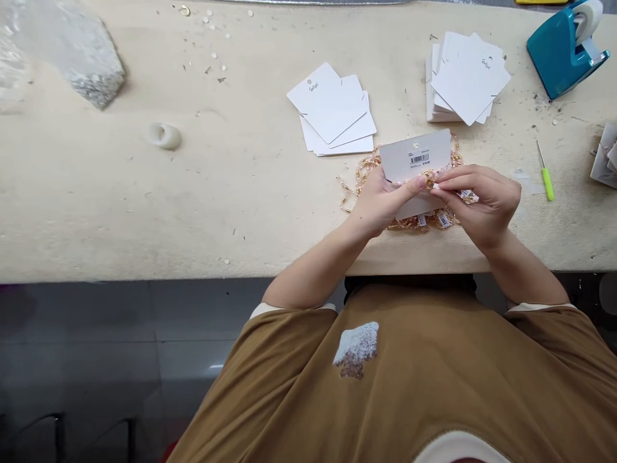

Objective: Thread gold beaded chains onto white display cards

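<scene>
My left hand (383, 199) grips a white jewellery card (414, 157) by its left side, the thumb lying across the front. The barcode side of the card faces me. A strand of pink and gold beads (429, 180) runs across the card near its middle. At that strand, the thumb and fingers of my right hand (482, 196) are pinched together, with a tiny white piece at the fingertips. Beneath both hands lies a pile of pink and gold beaded strands (366, 170); small white tags (443, 220) show at its front.
Fanned white cards (332, 112) lie behind my left hand, and a taller card stack (467, 80) stands further right. At the right are a teal tape dispenser (554, 48) and a green-handled pick (547, 183). A tape roll (164, 136) and a plastic bag (91, 58) sit left.
</scene>
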Demonstrator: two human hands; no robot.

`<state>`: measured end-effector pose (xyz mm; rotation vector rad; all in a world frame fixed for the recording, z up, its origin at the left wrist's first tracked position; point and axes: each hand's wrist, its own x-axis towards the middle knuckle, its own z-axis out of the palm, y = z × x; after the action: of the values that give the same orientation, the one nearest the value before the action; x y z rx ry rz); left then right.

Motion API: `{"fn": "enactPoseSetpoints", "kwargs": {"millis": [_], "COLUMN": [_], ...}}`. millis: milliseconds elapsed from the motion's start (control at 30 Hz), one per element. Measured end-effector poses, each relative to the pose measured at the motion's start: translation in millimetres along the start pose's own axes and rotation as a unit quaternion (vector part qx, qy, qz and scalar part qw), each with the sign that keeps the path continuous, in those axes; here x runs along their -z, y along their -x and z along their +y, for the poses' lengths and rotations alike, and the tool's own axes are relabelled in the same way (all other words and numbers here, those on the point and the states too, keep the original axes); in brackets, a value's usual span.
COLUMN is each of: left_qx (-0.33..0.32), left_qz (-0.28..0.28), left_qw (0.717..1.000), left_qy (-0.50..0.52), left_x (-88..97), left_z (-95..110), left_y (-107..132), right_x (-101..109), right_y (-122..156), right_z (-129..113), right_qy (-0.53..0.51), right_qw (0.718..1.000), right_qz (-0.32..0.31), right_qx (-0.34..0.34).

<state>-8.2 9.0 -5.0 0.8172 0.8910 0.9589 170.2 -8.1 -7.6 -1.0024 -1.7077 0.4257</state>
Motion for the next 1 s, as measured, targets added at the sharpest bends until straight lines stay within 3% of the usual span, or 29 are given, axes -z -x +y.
{"fn": "enactPoseSetpoints", "kwargs": {"millis": [100, 267, 367, 500, 633, 700, 800, 867, 1000], "left_qx": [0.028, 0.009, -0.008, -0.018, -0.003, 0.008, 0.017, 0.014, 0.021], "left_qz": [-0.003, -0.007, -0.010, -0.019, 0.001, 0.007, 0.006, 0.004, 0.000], "left_qw": [0.999, 1.000, 0.999, 0.999, 0.999, 0.999, 0.999, 0.999, 0.999], "left_qy": [-0.018, -0.027, -0.031, -0.046, -0.047, -0.042, -0.035, -0.032, -0.030], "left_x": [0.6, -1.2, -1.3, -0.3, 0.8, 0.9, 0.6, 0.6, 1.4], "left_z": [0, -2, 0, -1, -2, -2, -1, -1, -1], "left_y": [0, 0, -1, -2, -2, -2, -1, -1, 0], "right_x": [0, 3, 7, 8, 9, 10, 11, 8, 2], "right_y": [0, -3, -6, -5, -3, -4, -4, -2, 5], "right_z": [1, 2, 3, 7, 9, 9, 7, 7, 9], "right_qy": [0.017, 0.020, -0.002, -0.072, -0.126, -0.111, -0.006, 0.066, 0.111], "right_qw": [1.000, 0.999, 0.997, 0.971, 0.946, 0.955, 0.987, 0.990, 0.984], "right_qz": [-0.010, -0.024, -0.039, -0.066, -0.088, -0.092, -0.091, -0.104, -0.132], "right_qx": [0.018, 0.022, -0.071, -0.217, -0.286, -0.258, -0.131, -0.067, -0.054]}}
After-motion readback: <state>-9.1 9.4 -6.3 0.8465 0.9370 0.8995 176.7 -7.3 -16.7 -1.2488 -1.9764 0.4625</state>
